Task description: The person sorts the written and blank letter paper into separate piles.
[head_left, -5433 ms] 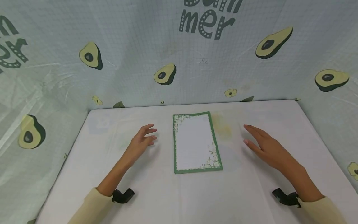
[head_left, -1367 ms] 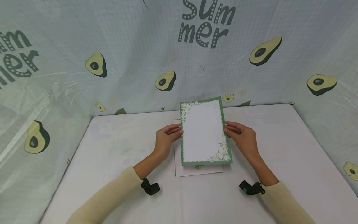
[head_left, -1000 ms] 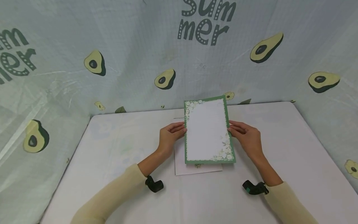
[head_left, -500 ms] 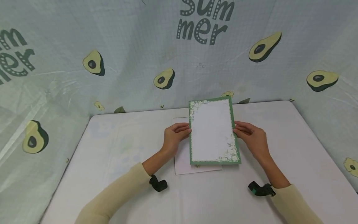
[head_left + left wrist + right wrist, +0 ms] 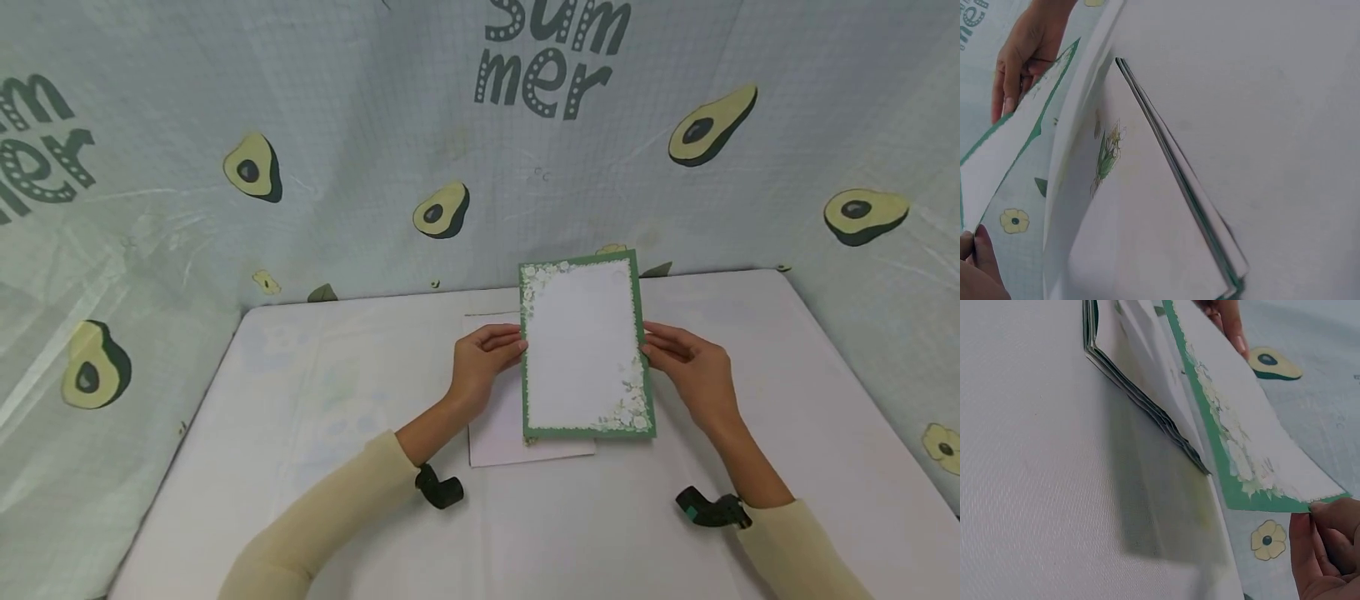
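Note:
Both hands hold up one sheet of paper (image 5: 581, 342) with a green border and white flowers in two corners. My left hand (image 5: 480, 367) pinches its left edge between thumb and fingers. On the opposite edge my right hand (image 5: 693, 375) does the same. Below the sheet, a stack of paper (image 5: 498, 429) lies on the table, partly covered in the head view. Seen from the left wrist, the stack (image 5: 1154, 206) has a pale top with a small green plant print. The right wrist view shows a gap between the raised sheet (image 5: 1254, 412) and the stack (image 5: 1141, 394).
The white-covered table (image 5: 360, 517) reaches back to a hanging cloth (image 5: 337, 167) printed with avocados and lettering. A black wrist camera (image 5: 438, 487) sits at the left cuff, another black camera (image 5: 712, 508) at the right one.
At first the bordered sheet lay flat on the table with both hands apart from it. It was then lifted off the stack, and over the last second both hands carry it rightward.

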`<state>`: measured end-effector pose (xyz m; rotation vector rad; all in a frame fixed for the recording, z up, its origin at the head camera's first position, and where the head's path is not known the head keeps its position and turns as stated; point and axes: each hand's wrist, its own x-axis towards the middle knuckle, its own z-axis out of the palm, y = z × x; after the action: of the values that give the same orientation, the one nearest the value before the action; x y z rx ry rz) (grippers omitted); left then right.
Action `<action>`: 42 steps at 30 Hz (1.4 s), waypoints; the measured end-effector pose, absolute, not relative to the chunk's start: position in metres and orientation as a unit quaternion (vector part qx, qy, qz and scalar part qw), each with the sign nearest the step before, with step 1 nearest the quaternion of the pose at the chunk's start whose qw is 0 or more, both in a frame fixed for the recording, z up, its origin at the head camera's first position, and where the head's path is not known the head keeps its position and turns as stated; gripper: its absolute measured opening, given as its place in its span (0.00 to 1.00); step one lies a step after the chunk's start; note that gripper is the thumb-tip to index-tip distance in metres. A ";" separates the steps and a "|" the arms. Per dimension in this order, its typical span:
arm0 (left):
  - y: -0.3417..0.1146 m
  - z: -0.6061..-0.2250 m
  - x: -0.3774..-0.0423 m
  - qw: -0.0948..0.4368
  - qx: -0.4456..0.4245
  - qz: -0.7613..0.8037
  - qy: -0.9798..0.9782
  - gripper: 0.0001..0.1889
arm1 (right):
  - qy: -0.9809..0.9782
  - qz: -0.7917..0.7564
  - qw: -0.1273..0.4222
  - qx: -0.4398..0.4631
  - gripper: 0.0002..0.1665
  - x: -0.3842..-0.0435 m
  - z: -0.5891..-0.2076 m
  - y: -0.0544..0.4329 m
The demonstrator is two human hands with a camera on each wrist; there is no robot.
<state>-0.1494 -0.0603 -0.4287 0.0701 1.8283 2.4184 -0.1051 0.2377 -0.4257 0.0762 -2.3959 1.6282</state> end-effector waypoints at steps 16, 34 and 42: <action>-0.042 -0.431 -0.146 0.127 0.024 0.799 0.587 0.17 | -0.832 0.543 0.113 0.004 0.23 -0.091 -0.429 0.265; -0.010 -0.439 -0.148 0.148 0.017 0.810 0.567 0.17 | -0.851 0.514 0.104 -0.020 0.24 -0.083 -0.429 0.294; -0.003 -0.440 -0.144 0.158 -0.002 0.807 0.569 0.17 | -0.859 0.506 0.075 -0.022 0.26 -0.079 -0.430 0.305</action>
<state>-0.1435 -0.0030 -0.4401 -0.0047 1.6265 2.3101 -0.0793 0.3046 -0.4297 -0.0674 -2.5785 1.5171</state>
